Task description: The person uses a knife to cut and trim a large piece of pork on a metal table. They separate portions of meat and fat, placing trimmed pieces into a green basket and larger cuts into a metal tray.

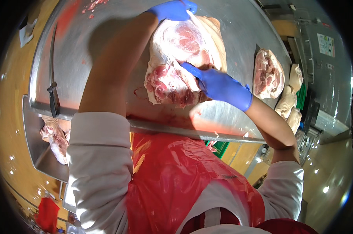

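A large piece of skin-on pork (186, 39) lies on the steel worktable (118, 87), its cut side up, with white fat around pink and red meat. My left hand (171, 10), in a blue glove, holds its far edge; some of the fingers are hidden. From the right, my blue-gloved right hand (223, 86) reaches onto the pork. Its fingers are closed at the fold between the upper part and the raw red near part, and the fingertips are partly out of sight in the meat. A long knife (53, 74) with a black handle rests near the table's left edge.
Another cut of pork (268, 74) sits at the table's right side. Beyond that edge, several pale pieces (287, 101) lie by a green crate (301, 95). At lower left, a steel bin (38, 150) holds meat scraps (55, 138). The table's raised rim (176, 130) runs before me.
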Demonstrator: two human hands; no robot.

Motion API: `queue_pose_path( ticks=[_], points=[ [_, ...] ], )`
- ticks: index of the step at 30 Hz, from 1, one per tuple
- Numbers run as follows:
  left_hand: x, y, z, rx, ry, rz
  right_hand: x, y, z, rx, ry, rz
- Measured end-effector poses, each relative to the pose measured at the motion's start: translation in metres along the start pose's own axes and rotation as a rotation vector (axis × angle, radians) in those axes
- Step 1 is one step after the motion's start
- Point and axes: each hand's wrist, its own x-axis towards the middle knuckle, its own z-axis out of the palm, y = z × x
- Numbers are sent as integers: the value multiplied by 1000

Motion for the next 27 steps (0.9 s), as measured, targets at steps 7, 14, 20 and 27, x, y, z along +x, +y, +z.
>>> queue_pose_path(
  ticks=[7,14,20,27],
  points=[
    [9,-22,17,167,212,223,-49,21,12,-66,-178,69],
    [-21,-56,-2,-696,115,767,-34,20,-53,160,-465,202],
    [-82,45,1,50,392,118,-78,57,-62,162,-307,-20],
    [-95,139,10,316,86,-283,-128,114,-4,149,70,-276]
  ],
)
